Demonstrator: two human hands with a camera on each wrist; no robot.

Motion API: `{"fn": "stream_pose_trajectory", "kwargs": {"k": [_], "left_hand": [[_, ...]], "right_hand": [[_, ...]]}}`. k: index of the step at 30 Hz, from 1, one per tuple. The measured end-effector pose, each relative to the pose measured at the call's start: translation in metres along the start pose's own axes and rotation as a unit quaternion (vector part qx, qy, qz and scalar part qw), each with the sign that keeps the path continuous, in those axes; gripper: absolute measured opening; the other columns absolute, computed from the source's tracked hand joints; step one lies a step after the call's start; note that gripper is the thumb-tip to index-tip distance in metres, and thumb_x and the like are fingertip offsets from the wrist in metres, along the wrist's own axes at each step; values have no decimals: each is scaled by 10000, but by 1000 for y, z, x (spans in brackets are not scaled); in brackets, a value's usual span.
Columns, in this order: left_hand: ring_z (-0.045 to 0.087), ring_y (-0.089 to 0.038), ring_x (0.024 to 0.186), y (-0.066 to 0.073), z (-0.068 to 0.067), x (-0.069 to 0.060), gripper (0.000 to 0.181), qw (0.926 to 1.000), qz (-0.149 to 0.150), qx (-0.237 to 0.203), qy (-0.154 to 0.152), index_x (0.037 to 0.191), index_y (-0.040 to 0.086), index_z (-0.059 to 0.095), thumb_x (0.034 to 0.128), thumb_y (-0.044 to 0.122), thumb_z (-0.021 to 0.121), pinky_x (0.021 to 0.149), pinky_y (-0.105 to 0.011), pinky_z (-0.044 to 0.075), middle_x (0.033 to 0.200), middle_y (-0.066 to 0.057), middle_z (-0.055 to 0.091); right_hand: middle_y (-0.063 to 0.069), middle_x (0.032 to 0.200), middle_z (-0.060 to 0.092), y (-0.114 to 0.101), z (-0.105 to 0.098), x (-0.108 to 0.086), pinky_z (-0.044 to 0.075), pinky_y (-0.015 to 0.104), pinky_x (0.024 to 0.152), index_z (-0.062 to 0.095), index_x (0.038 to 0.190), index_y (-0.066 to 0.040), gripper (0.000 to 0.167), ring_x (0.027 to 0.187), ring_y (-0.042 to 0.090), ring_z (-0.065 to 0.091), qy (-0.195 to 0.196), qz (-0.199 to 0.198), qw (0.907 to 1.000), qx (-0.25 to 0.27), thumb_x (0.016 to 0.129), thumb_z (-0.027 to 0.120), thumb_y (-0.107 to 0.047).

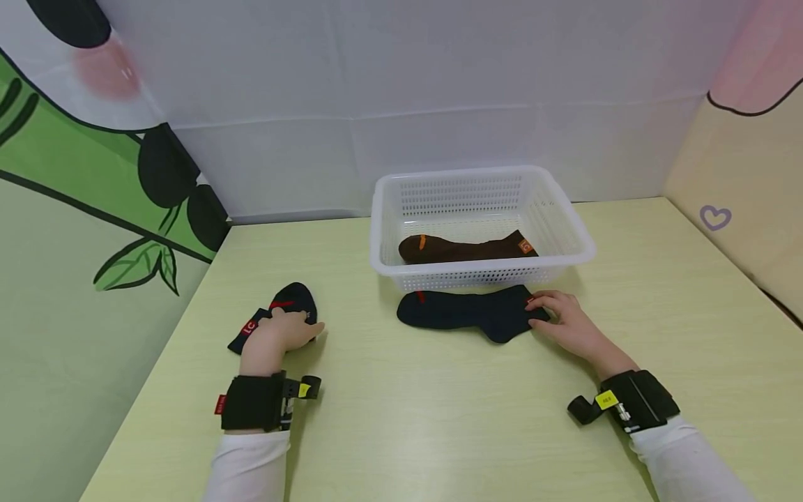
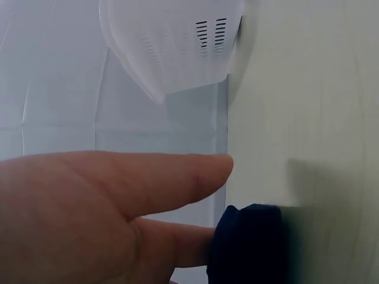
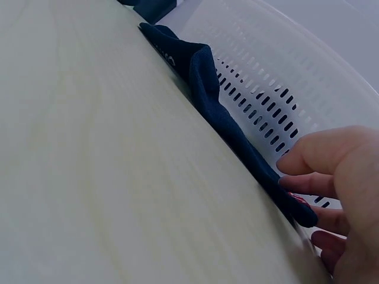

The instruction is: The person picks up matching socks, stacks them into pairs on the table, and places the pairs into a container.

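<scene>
A dark navy sock (image 1: 464, 310) with red marks lies flat in front of the basket, its toe to the left. The fingers of my right hand (image 1: 567, 326) are at its cuff; in the right wrist view, the fingertips meet the cuff (image 3: 299, 210) while the thumb stands off it. At the left, a second navy sock (image 1: 301, 298), bent over on itself with a red LC label, lies under my left hand (image 1: 279, 337). The left thumb (image 2: 189, 177) sticks out straight, apart from the sock, and the other fingers are mostly hidden.
Just behind the right-hand sock stands a white perforated basket (image 1: 479, 274). Inside it lies a brown sock (image 1: 464, 251) with orange marks. A pale wood-grain table (image 1: 389, 418) meets a cloth backdrop (image 1: 282, 167) at the rear.
</scene>
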State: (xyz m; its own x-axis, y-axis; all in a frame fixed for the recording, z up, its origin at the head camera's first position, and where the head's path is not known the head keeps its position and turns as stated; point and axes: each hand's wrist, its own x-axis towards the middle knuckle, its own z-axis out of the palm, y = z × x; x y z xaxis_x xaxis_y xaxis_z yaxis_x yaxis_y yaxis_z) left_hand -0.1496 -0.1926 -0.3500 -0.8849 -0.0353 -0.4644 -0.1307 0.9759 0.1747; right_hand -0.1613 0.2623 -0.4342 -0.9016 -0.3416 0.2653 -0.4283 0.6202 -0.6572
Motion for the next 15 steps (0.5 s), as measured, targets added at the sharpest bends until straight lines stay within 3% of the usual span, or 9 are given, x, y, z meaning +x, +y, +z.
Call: {"fn": "stream_pose_trajectory", "kwargs": {"k": [5, 8, 11, 15], "left_hand": [[172, -661, 1268, 3, 1, -1, 625, 9994, 240, -241, -29, 1429, -4, 363, 965, 411, 421, 978, -701, 266, 1426, -455, 101], [233, -595, 1286, 6, 2, -1, 612, 9967, 435, -636, -252, 1444, 14, 345, 979, 405, 419, 901, -553, 436, 1450, -436, 38], [231, -529, 1322, 11, 2, -2, 604, 9914, 524, -1088, -512, 1452, 19, 334, 987, 394, 427, 750, -417, 525, 1476, -406, -9], [195, -500, 1354, 16, 3, -3, 602, 9882, 635, -1248, -619, 1439, 11, 359, 985, 397, 438, 759, -401, 539, 1487, -393, 26]], "right_hand": [[296, 1207, 535, 0, 0, 1, 259, 525, 941, 643, 973, 20, 149, 1130, 459, 422, 12, -78, 10000, -10, 827, 639, -10], [294, 1198, 542, 1, 1, 1, 259, 519, 938, 644, 965, 20, 146, 1124, 459, 430, 43, -132, 9999, -5, 822, 642, -7], [293, 1199, 543, 1, 1, 1, 259, 519, 939, 645, 960, 17, 141, 1126, 460, 429, 46, -140, 9999, 11, 821, 644, -6], [296, 1207, 535, 2, 1, 1, 256, 526, 944, 644, 964, 19, 140, 1134, 461, 423, 21, -116, 9999, 23, 826, 642, -4]]}}
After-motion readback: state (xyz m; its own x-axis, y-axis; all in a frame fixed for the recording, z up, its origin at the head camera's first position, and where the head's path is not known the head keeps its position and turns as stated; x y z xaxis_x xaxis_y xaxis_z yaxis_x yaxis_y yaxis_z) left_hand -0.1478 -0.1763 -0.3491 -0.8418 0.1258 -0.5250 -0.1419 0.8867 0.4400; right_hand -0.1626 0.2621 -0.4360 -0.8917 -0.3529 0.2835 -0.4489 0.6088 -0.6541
